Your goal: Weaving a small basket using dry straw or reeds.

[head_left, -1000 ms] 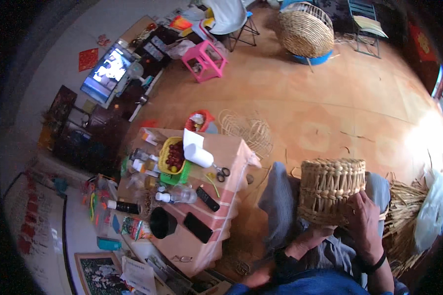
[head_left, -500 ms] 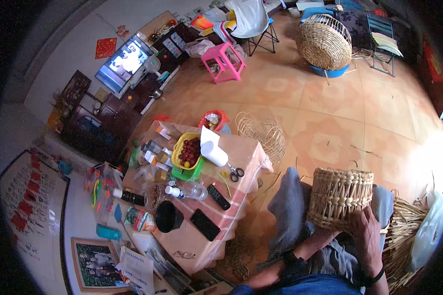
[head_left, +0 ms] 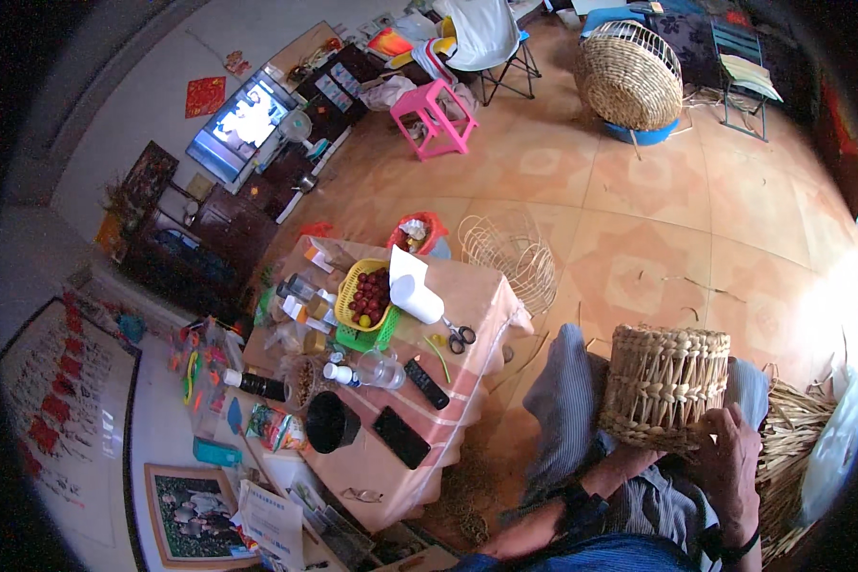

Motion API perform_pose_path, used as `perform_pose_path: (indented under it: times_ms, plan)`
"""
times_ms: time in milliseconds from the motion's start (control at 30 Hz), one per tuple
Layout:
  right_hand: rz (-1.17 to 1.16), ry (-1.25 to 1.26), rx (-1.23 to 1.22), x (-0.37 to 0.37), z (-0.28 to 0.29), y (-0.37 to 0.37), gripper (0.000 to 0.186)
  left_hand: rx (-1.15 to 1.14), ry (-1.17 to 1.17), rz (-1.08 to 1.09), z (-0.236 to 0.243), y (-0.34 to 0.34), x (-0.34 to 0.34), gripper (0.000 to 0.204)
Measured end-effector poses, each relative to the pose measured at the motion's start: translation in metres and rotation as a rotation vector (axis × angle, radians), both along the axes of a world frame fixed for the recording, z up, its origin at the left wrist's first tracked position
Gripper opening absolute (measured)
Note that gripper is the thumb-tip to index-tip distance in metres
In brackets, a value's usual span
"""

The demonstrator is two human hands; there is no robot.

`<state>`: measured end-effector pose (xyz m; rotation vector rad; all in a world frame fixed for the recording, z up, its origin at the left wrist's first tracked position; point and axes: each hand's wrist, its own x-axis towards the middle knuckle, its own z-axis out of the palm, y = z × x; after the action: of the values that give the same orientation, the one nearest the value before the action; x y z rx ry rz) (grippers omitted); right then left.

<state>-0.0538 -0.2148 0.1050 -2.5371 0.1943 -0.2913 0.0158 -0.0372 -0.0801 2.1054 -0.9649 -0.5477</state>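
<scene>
A woven straw basket (head_left: 665,386) with braided bands and open slats rests on my lap, between my knees. My left hand (head_left: 631,464) reaches in under its near edge; the fingers are hidden by the basket. At the lower right rim, my right hand (head_left: 731,464) has its fingers bent and drawn together. What they pinch is too small to make out. Beside my right leg lies a heap of dry straw strips (head_left: 789,453).
To the left stands a cloth-covered table (head_left: 400,496) bearing a phone (head_left: 400,437), a remote (head_left: 426,383), scissors (head_left: 460,338) and a yellow fruit basket (head_left: 351,286). A wire-like basket frame (head_left: 515,257), a pink stool (head_left: 436,119) and a large woven basket (head_left: 629,81) stand beyond.
My right hand has shifted slightly right and down from the basket's rim, its fingers lifting a little. The view has moved slightly; the basket keeps its place on my lap.
</scene>
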Motion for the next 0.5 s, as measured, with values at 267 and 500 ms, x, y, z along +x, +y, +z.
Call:
perform_pose_path:
  times_ms: [267,500]
  plan:
    - [0.136,-0.063,-0.077,0.012,-0.035,-0.003,0.016,-0.026,0.021,0.007,0.000,0.005,0.001,0.059]
    - [0.136,-0.026,-0.152,0.007,-0.019,-0.011,0.015,-0.051,0.032,0.013,0.000,0.007,0.003,0.060]
